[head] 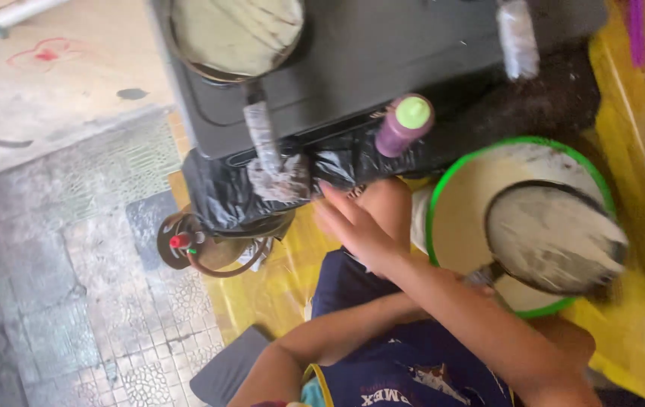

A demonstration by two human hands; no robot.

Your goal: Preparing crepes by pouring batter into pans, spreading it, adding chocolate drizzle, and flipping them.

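Note:
My right hand is open, fingers spread, just below a crumpled black plastic bag and a purple bottle with a green cap. It holds nothing. To its left is the cloth-wrapped handle of a round pan with pale batter on a black stove. My left arm crosses under my right forearm, and its hand is hidden. A second dark pan, coated in pale batter, hangs tilted over a green-rimmed bowl; its handle disappears behind my right forearm.
A rusty gas cylinder with a red valve stands on the patterned tile floor at the left. A yellow sheet covers the surface under the bowl. Another wrapped handle lies on the stove's far right. A white pipe runs at top left.

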